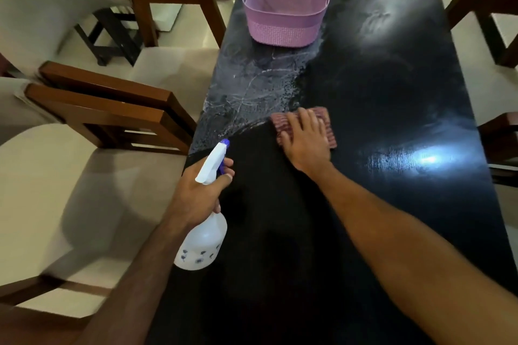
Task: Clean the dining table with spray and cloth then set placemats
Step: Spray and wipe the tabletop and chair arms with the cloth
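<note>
Wiping stage, placemats not yet set.
We press the right hand (307,138) flat on the cloth (330,131); the wet spray patch (246,92) lies just left and ahead. Our left hand (200,187) grips the spray bottle (207,230).

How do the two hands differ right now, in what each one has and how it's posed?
The left hand curls around the spray bottle at its neck, a finger by the blue trigger; the right hand lies flat, fingers spread, pressing the reddish cloth. The left grip carries the bottle near the table's left edge; the right rests further out on the surface, beside the wet sprayed patch. Both reach out over the dark table.
</note>
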